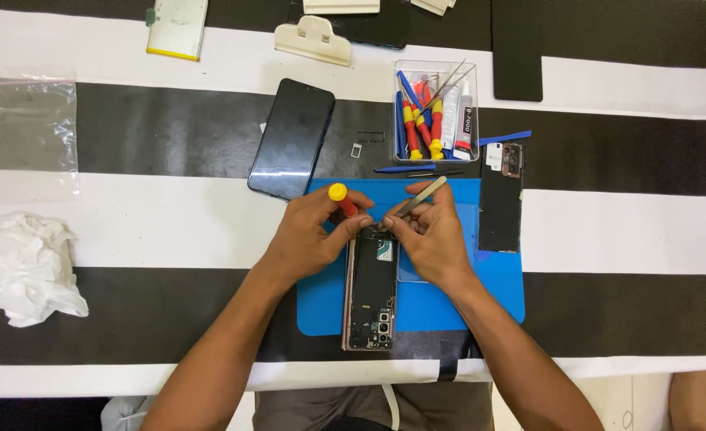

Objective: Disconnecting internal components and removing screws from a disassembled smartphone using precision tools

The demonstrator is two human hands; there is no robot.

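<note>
glossy glass screen [291, 137], crumpled paper [22, 263]

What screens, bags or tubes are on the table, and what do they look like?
Screen: black, glossy rectangle left of the tool box.
Plastic bag: clear, flat, far left.
Glue tube: slim, white label, standing in the clear tool box.
Back cover: dark rectangle on the mat's right edge.
</note>
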